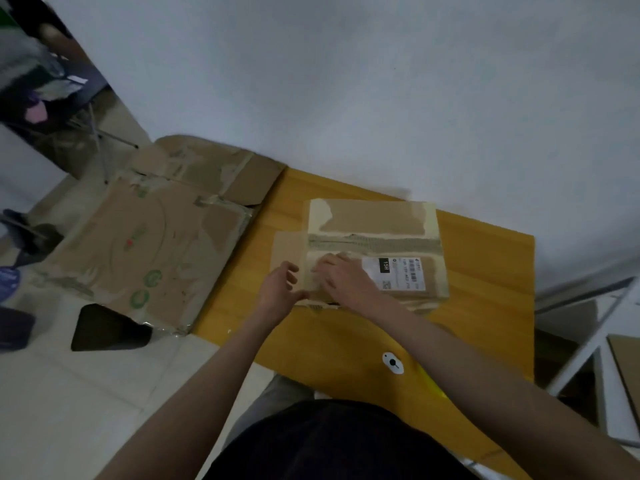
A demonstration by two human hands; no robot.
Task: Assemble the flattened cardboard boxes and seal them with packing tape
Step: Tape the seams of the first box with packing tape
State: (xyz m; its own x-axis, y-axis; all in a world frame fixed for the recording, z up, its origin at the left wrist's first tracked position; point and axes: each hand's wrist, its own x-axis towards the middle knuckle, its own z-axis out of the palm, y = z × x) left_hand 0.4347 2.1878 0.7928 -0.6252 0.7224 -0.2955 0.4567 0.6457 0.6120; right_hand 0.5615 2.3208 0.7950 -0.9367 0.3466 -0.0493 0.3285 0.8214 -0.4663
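A small brown cardboard box [381, 220] lies on the yellow wooden table [485, 306], its top flaps down, with old pale tape strips and a white shipping label [401, 273]. My right hand [343, 275] rests flat on the near flap, fingers spread and pressing down. My left hand [278, 289] is at the box's near left corner, fingers curled loosely against the edge; whether it pinches the flap is unclear. No tape roll is visible.
A large flattened cardboard box [149, 244] lies on the tiled floor to the left, partly against the table. A black flat object [104, 329] lies on the floor near it. A small white round object [393, 362] sits on the table's near edge. White shelving [595, 341] stands at right.
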